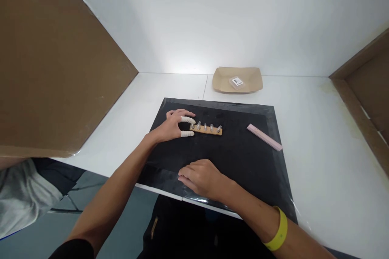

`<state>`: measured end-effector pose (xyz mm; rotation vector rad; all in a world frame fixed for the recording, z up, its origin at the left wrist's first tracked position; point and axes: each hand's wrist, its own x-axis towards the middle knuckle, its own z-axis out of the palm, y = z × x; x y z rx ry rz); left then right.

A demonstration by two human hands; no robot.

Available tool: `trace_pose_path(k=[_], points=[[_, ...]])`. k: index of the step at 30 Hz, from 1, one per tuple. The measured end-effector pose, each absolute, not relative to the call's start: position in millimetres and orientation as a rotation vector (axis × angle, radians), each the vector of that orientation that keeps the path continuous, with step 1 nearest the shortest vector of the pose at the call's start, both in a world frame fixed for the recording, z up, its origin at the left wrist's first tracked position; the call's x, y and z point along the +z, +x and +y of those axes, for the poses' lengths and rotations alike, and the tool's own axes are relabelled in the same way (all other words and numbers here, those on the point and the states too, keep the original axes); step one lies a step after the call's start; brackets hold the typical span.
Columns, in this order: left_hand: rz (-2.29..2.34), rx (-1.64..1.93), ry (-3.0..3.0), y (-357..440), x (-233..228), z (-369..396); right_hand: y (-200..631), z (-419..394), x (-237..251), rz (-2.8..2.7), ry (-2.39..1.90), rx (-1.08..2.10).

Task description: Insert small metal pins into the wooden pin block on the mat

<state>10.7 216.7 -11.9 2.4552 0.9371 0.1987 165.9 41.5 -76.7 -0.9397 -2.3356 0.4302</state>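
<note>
My left hand (174,125) reaches over the black mat (231,162), with ribbed white covers on the thumb and one finger. Those two digits close around the left end of a narrow wooden strip (208,130). Along the strip sits a row of several small clear, shiny pieces (212,128), some tilted; the leftmost is partly behind the covered fingertip. My right hand (199,176) rests near the mat's front edge, below the strip and apart from it. Its fingers are curled together, and nothing shows in them.
A pinkish flat bar (264,137) lies slanted at the mat's right. Behind the mat stands a cardboard tray (219,83) holding a small clear labelled box (237,82). Brown panels (60,60) flank the white table (319,129). At lower left, part of another person (24,190) shows.
</note>
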Motion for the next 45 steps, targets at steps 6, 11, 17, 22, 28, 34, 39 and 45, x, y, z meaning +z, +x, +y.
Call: trace_pose_path(k=[6, 11, 17, 22, 28, 34, 39, 45], points=[[0.947, 0.228, 2.422, 11.6, -17.2, 217.7, 166.6, 40.5, -75.8, -2.344, -0.939, 0.445], [0.944, 0.25, 2.398, 9.1, -15.5, 220.4, 166.8, 40.9, -73.6, -2.354, -0.946, 0.453], [0.997, 0.235, 2.457, 7.4, 9.6, 211.1, 166.2, 40.8, -72.7, -2.36, -0.962, 0.466], [0.924, 0.157, 2.686, 30.0, 13.7, 203.0, 165.7, 40.6, -72.5, -2.365, -0.981, 0.481], [0.82, 0.091, 2.757, 53.4, 5.0, 214.5, 165.5, 40.9, -70.8, -2.377, -0.988, 0.482], [0.796, 0.115, 2.725, 57.6, 0.8, 216.1, 165.6, 41.3, -69.6, -2.386, -0.977, 0.484], [0.782, 0.116, 2.714, 62.3, 1.6, 214.5, 165.4, 41.3, -69.5, -2.388, -0.98, 0.491], [0.736, 0.124, 2.766, 65.6, 1.0, 211.9, 165.9, 41.8, -67.4, -2.391, -0.976, 0.49]])
